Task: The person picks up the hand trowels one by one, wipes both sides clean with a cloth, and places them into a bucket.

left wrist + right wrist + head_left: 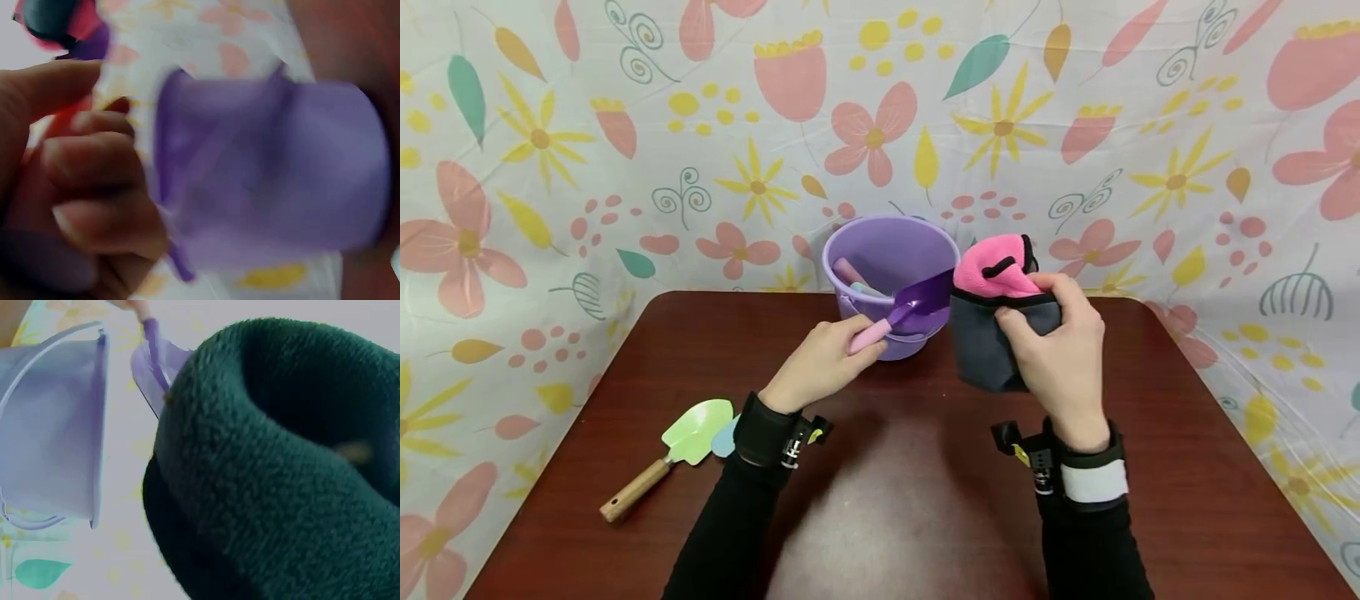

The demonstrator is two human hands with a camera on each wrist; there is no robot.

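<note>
My left hand (820, 362) grips the pink handle of a small purple toy shovel (921, 296), whose blade crosses in front of the bucket's rim at the right. My right hand (1063, 358) pinches a folded cloth (996, 346), dark grey outside and pink within, with black edging. The shovel's tip meets the cloth's left side in the head view; whether they touch I cannot tell. Behind both hands a purple bucket (898, 242) stands upright, with pink and pale teal pieces inside. The right wrist view is largely filled by the cloth (250, 469).
On the table's left lies a trowel (700, 429) with a green blade and wooden handle. A light blue piece (724, 437) beside it is partly hidden by my left wrist. A flower-patterned sheet (760, 183) hangs behind the brown table (910, 517).
</note>
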